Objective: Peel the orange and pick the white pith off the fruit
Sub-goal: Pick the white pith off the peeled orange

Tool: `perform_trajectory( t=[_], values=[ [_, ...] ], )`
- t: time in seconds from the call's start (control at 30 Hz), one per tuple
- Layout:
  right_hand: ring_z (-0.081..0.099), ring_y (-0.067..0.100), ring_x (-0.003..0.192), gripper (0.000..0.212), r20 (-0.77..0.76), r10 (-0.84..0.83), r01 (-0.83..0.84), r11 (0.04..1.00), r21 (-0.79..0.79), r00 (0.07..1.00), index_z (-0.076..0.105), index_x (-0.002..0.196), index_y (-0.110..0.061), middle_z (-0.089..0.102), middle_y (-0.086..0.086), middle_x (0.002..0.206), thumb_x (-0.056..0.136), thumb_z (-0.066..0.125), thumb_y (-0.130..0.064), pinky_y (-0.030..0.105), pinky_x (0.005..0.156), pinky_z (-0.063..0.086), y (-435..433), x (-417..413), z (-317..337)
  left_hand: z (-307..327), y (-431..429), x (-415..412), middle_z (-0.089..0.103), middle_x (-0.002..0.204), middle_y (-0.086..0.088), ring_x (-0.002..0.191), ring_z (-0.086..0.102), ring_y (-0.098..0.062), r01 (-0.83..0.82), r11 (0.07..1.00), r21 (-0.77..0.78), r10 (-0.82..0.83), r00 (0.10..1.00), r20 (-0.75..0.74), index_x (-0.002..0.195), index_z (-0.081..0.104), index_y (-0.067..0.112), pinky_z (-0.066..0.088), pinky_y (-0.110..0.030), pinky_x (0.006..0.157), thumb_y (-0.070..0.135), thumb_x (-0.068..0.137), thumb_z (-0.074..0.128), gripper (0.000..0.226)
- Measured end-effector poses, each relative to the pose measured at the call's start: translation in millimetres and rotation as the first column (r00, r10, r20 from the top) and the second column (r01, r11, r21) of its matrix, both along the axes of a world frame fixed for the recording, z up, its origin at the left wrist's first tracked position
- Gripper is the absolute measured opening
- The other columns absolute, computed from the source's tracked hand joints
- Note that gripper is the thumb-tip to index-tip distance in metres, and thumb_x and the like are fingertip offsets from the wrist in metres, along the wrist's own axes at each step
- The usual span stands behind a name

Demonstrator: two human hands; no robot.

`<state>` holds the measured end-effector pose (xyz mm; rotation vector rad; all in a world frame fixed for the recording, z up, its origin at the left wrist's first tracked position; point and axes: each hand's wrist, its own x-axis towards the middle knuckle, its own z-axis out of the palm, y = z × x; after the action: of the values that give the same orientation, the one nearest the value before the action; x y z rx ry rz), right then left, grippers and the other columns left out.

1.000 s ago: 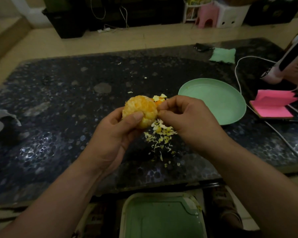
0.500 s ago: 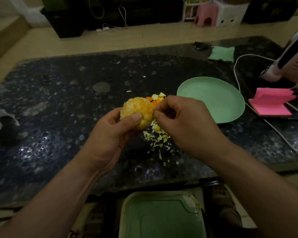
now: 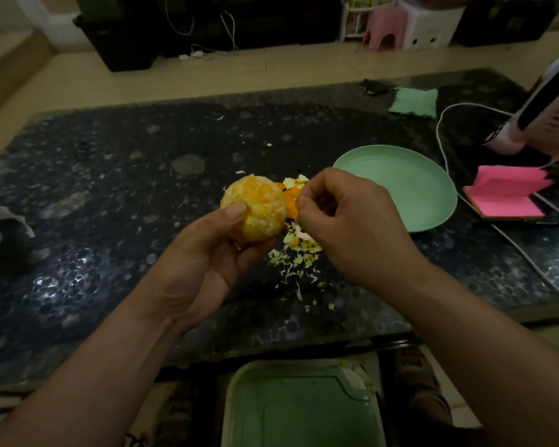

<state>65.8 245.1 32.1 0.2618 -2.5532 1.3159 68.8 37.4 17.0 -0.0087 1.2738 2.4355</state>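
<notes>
Orange [image 3: 254,208], peel off, held above desk [image 3: 110,195] in curled fingers of left hand [image 3: 204,262], thumb on its near face; right hand [image 3: 352,221] just beside at its 3 o'clock, fingers [image 3: 302,203] pinched together, contents not resolvable, better placed for next pith pick.

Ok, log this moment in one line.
left hand: holds peeled orange | right hand: pinch closed beside orange, contents unclear | pith scraps: piled on table

Right hand [image 3: 352,227] fingers [image 3: 304,203] drawn off orange [image 3: 255,204]; narrow gap now between them.
</notes>
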Motion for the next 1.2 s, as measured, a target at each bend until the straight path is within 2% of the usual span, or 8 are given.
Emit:
perform_trajectory(
  t=[0.13, 0.23, 0.4, 0.47, 0.63, 0.87, 0.97, 1.2],
  values=[
    [0.06, 0.006, 0.066, 0.013, 0.033, 0.002, -0.002, 1.0, -0.014, 0.999, 0.072, 0.098, -0.027, 0.067, -0.012, 0.077, 0.103, 0.06, -0.022, 0.023, 0.058, 0.046, 2, -2, 0, 1, -3, -1, 0.067, 0.138, -0.023, 0.119, 0.071, -0.035, -0.007, 1.0, 0.026, 0.006, 0.999, 0.04, 0.125, 0.076, 0.005, 0.062, -0.035, 0.088, 0.034, 0.061, 0.101, 0.074],
    [0.066, 0.007, 0.08, 0.011, 0.034, 0.031, -0.031, 1.0, 0.002, 0.999, 0.069, 0.11, -0.03, 0.07, -0.015, 0.093, 0.102, 0.064, -0.025, 0.029, 0.069, 0.055, 2, -1, 1, -1, -5, -2, 0.067, 0.14, -0.019, 0.123, 0.069, -0.029, 0.042, 0.999, 0.023, -0.042, 0.999, 0.001, 0.127, 0.076, 0.009, 0.059, -0.034, 0.096, 0.032, 0.066, 0.097, 0.069],
    [0.067, 0.007, 0.085, 0.003, -0.005, 0.105, -0.105, 0.994, -0.01, 0.994, 0.073, 0.101, -0.029, 0.071, -0.014, 0.089, 0.099, 0.071, -0.027, 0.019, 0.069, 0.051, 1, 4, 5, -4, -11, -4, 0.063, 0.144, -0.019, 0.127, 0.064, -0.029, 0.092, 0.995, -0.025, -0.094, 0.994, -0.063, 0.136, 0.068, 0.007, 0.055, -0.037, 0.107, 0.03, 0.068, 0.095, 0.077],
    [0.068, 0.006, 0.085, 0.005, 0.004, 0.125, -0.125, 0.992, -0.02, 0.992, 0.074, 0.102, -0.028, 0.072, -0.014, 0.09, 0.099, 0.071, -0.026, 0.022, 0.071, 0.054, 1, 5, 5, -4, -12, -5, 0.065, 0.139, -0.02, 0.122, 0.065, -0.028, 0.071, 0.996, -0.056, -0.075, 0.994, -0.078, 0.14, 0.063, 0.003, 0.056, -0.035, 0.104, 0.026, 0.068, 0.095, 0.082],
    [0.069, 0.006, 0.086, 0.006, 0.002, 0.124, -0.124, 0.992, -0.033, 0.992, 0.075, 0.103, -0.028, 0.073, -0.015, 0.09, 0.099, 0.072, -0.03, 0.028, 0.074, 0.057, 3, 4, 8, -5, -12, -7, 0.068, 0.135, -0.019, 0.119, 0.069, -0.028, -0.006, 0.993, -0.12, -0.007, 0.995, -0.104, 0.139, 0.061, 0.001, 0.059, -0.032, 0.095, 0.014, 0.079, 0.078, 0.063],
    [0.068, 0.005, 0.084, 0.005, -0.003, 0.132, -0.132, 0.991, -0.006, 0.991, 0.075, 0.102, -0.029, 0.072, -0.016, 0.088, 0.098, 0.073, -0.031, 0.022, 0.07, 0.054, 6, 4, 10, -6, -12, -5, 0.074, 0.119, -0.008, 0.11, 0.072, -0.024, -0.046, 0.948, -0.315, -0.009, 0.985, -0.173, 0.131, 0.065, 0.011, 0.059, -0.029, 0.089, 0.006, 0.077, 0.075, 0.055],
    [0.066, 0.004, 0.08, 0.005, -0.005, 0.147, -0.146, 0.988, 0.053, 0.989, 0.076, 0.101, -0.03, 0.071, -0.017, 0.086, 0.098, 0.073, -0.033, 0.021, 0.068, 0.052, 9, 4, 10, -5, -13, -5, 0.073, 0.121, -0.008, 0.111, 0.072, -0.024, -0.047, 0.923, -0.382, -0.035, 0.978, -0.205, 0.132, 0.064, 0.013, 0.059, -0.029, 0.089, 0.007, 0.076, 0.077, 0.058],
    [0.061, 0.011, 0.078, 0.009, -0.081, 0.166, -0.13, 0.934, 0.332, 0.983, 0.073, 0.097, -0.025, 0.069, -0.011, 0.086, 0.099, 0.069, -0.032, 0.037, 0.068, 0.051, 13, 3, 7, -2, -10, -4, 0.072, 0.122, 0.002, 0.111, 0.072, -0.019, -0.074, 0.827, -0.557, -0.107, 0.952, -0.286, 0.133, 0.062, 0.018, 0.059, -0.026, 0.086, 0.013, 0.076, 0.086, 0.062]
  ],
)
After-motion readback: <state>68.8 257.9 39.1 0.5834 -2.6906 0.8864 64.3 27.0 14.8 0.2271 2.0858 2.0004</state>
